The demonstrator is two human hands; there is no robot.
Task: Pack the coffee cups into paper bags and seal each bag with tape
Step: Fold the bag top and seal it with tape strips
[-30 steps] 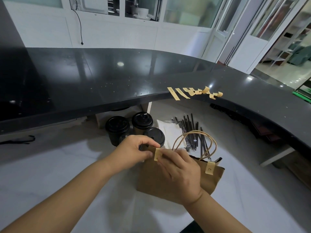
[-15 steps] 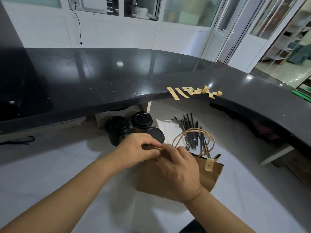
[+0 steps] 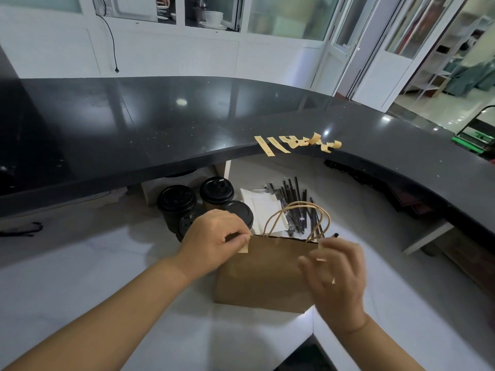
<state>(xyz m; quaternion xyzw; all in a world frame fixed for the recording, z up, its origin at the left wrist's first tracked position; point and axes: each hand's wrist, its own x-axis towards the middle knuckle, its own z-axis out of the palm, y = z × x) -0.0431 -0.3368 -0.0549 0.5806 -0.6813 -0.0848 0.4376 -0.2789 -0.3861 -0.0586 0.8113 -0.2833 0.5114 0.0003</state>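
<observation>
Paper bag [image 3: 263, 274] stands upright on the white desk [image 3: 80, 285], top edge closed, twisted paper handles [image 3: 296, 218] arching up above it. Left hand [image 3: 214, 241] sits at the bag's upper left corner, thumb and forefinger pinching a tan tape strip [image 3: 244, 247] folded over the top edge. Right hand [image 3: 337, 274] is near the bag's upper right corner, fingers spread and loosely curled, motion-blurred; a pale bit of tape shows at the fingertips but I can't tell whether it's gripped or just behind them on the bag. Four coffee cups [image 3: 214, 192] with black lids are clustered just behind the bag and left hand, under the lip of the raised black counter [image 3: 160, 124]. To their right: white napkins [image 3: 261, 207] and a bundle of black straws [image 3: 294, 199], partly behind the handles. More pre-cut tape strips [image 3: 297, 143] stuck along the black counter's near edge, some hanging over, the rightmost ones curled. Black cord [image 3: 21, 228] lies on the desk far left.
</observation>
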